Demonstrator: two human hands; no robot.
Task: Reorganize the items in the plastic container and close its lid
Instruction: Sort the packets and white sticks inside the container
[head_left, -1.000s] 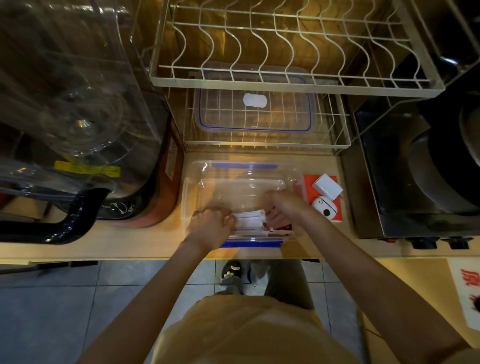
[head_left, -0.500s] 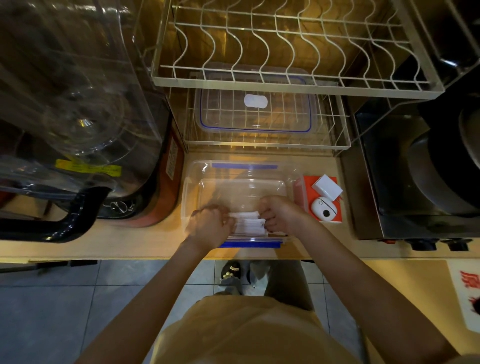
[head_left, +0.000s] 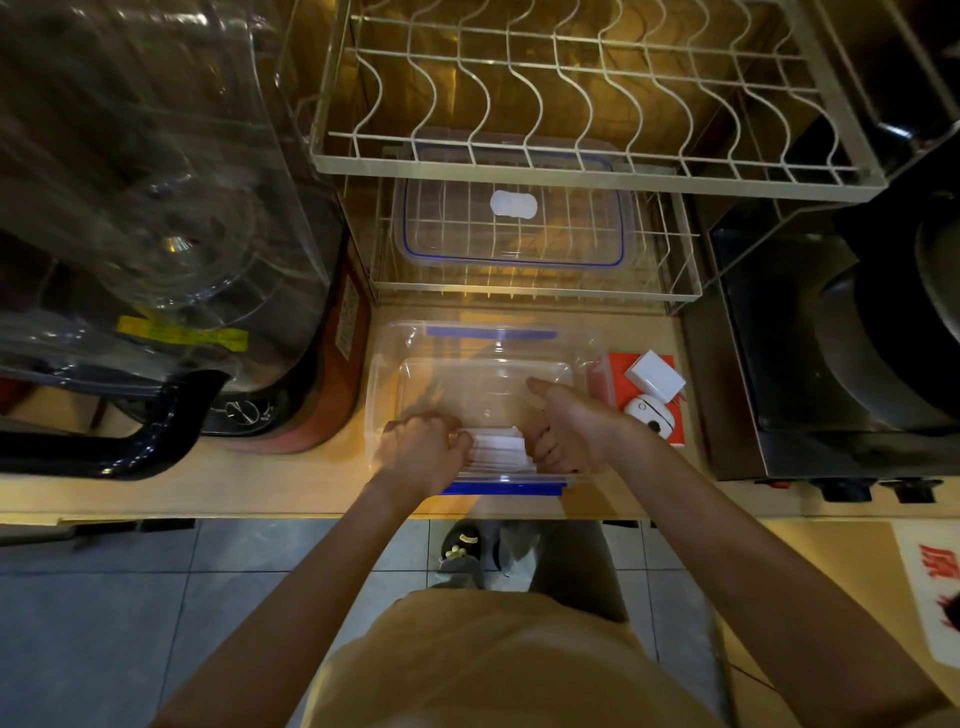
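A clear plastic container (head_left: 384, 364) with blue clips stands open on the counter near its front edge. A stack of white packets (head_left: 500, 450) lies against its near wall. My left hand (head_left: 423, 451) grips the stack's left end, fingers curled. My right hand (head_left: 569, 422) holds the stack's right end, thumb raised over the container's floor. The container's clear lid (head_left: 514, 249) with a blue seal lies on the lower wire rack behind it.
A red box (head_left: 602, 379) with two small white devices (head_left: 655, 382) sits right of the container. A wire dish rack (head_left: 571, 150) hangs over the back. A large clear jug with black handle (head_left: 156, 415) stands left; a dark stove (head_left: 831, 364) stands right.
Both hands have pressed the white packets together and slid them toward the container's near wall. The right hand shifted slightly left and its thumb lifted.
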